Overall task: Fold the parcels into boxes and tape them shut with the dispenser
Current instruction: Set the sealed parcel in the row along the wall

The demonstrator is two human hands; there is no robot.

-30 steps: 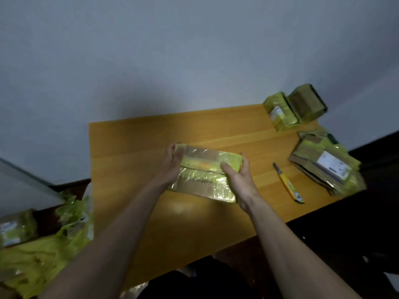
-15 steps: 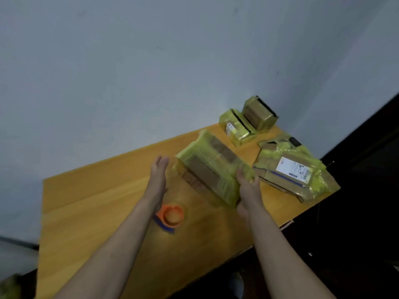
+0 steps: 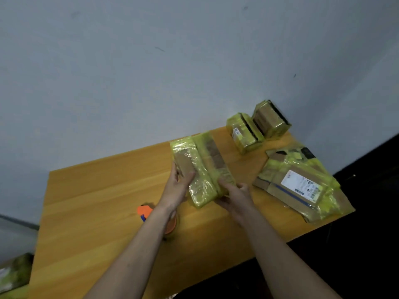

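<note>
While both hands grip it | box (image 3: 203,169) long axis points away

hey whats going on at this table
A person is holding a yellow-taped cardboard box over a wooden table with both hands, the left hand on its side and the right hand gripping its near end. An orange tape dispenser lies partly under the left forearm. Two taped boxes stand at the far corner, beside a pile of flattened parcels.
</note>
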